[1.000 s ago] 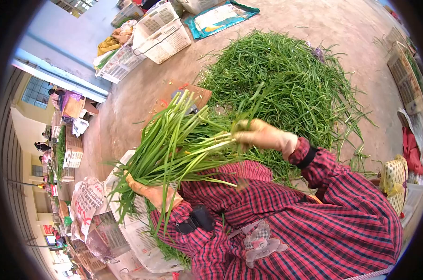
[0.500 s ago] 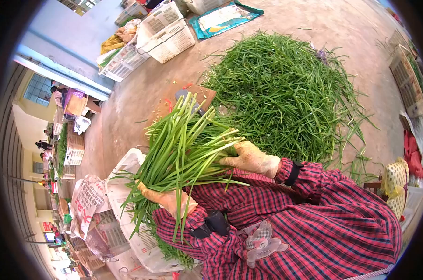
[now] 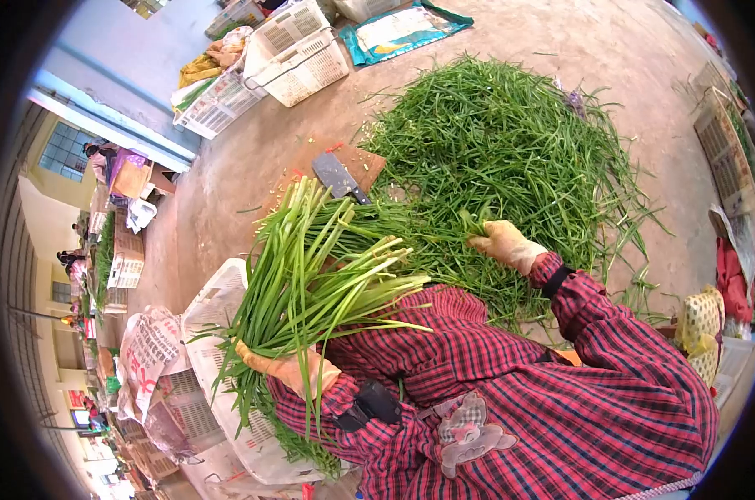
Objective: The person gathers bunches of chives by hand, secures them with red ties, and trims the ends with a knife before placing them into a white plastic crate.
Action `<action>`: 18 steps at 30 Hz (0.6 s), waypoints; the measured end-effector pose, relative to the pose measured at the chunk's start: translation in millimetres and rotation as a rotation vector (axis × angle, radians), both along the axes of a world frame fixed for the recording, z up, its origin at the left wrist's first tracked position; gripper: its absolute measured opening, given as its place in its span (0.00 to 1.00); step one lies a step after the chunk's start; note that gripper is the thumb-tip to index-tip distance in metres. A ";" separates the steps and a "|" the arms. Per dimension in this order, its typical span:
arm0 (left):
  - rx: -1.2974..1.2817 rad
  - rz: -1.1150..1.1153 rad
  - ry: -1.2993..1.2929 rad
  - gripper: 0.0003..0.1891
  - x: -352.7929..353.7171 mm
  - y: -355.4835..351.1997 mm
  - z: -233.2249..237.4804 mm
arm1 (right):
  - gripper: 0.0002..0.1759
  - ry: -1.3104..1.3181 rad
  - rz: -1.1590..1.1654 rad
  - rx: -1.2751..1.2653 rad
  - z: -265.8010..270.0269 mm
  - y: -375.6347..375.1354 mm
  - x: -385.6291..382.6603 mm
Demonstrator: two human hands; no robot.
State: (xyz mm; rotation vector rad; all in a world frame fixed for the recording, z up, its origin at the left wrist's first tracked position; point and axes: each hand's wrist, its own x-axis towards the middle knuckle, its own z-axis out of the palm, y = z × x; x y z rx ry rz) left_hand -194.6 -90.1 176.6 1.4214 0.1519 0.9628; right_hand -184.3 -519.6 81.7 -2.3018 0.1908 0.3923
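Stalks (image 3: 315, 271) in left hand (image 3: 287, 369), right hand (image 3: 509, 245) at green heap (image 3: 502, 142)

Garment: loose, creased smock (image 3: 577, 400) in pinkish-red plaid, crossed by dark lines. Sleeves in the same plaid. Left sleeve (image 3: 386, 454) carries a black, boxy unit (image 3: 376, 402) near the wrist; right sleeve (image 3: 615, 329) is ringed by a narrow black band (image 3: 557, 282). Chest bears an animal-like patch (image 3: 471, 437), part grey check, part plain pale cloth. Left hand (image 3: 292, 368) and right hand (image 3: 511, 246) both look gloved, surface wrinkled
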 end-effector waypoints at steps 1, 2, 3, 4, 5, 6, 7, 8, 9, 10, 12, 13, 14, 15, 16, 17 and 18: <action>-0.122 -0.021 -0.026 0.45 0.1 0.1 0.9 | 0.29 -0.131 0.195 -0.128 -24.6 -10.7 3.9; -0.243 -0.043 -0.050 0.45 0.0 -0.3 2.2 | 0.29 -0.130 0.195 -0.129 -16.9 -6.0 3.8; 0.032 0.044 0.092 0.23 -4.7 -14.8 9.8 | 0.29 -0.256 0.124 0.010 3.3 5.9 4.3; 0.030 0.039 0.091 0.23 -5.6 -22.1 15.3 | 0.30 -0.382 0.050 0.149 26.2 18.1 6.5; 0.183 0.083 0.118 0.24 -5.8 -27.8 20.4 | 0.30 -0.334 0.079 0.468 47.7 28.9 13.3; 0.339 0.126 0.144 0.25 -5.9 -33.5 22.7 | 0.30 -0.281 0.106 0.790 69.0 40.1 20.5; 0.566 0.196 0.162 0.27 -6.2 -40.0 23.1 | 0.28 -0.317 0.169 0.822 89.7 51.3 24.3; 0.569 0.190 0.158 0.27 -6.0 -44.7 25.9 | 0.27 -0.356 0.234 0.853 108.8 61.6 28.2; 0.529 0.117 0.134 0.28 -6.4 -48.5 30.4 | 0.27 -0.202 0.243 0.988 123.1 72.4 29.2; 0.488 0.047 0.112 0.28 -7.2 -52.0 35.3 | 0.26 -0.164 0.296 1.037 131.5 80.6 34.6; 0.640 0.124 0.112 0.31 -9.6 -54.4 43.3 | 0.24 0.066 0.298 0.993 144.6 78.8 39.1; 0.489 0.017 0.111 0.32 -11.4 -52.4 46.7 | 0.23 -0.037 0.215 1.048 135.9 75.9 40.8; 0.336 -0.087 0.109 0.33 -12.8 -49.6 48.1 | 0.22 -0.139 0.130 1.099 126.0 70.2 39.9; 0.524 -0.052 0.233 0.48 -16.2 -30.9 42.8 | 0.20 -0.048 -0.126 1.302 133.2 63.9 34.6; 0.523 -0.045 0.235 0.48 -15.6 -20.8 30.8 | 0.18 -0.053 -0.119 1.346 116.6 48.4 40.3; 0.449 -0.032 0.102 0.46 -13.2 -14.5 17.9 | 0.18 -0.100 -0.128 1.215 108.8 39.5 42.8; 0.374 -0.022 -0.031 0.45 -8.9 -6.3 1.3 | 0.17 -0.149 -0.137 1.082 105.5 34.5 43.4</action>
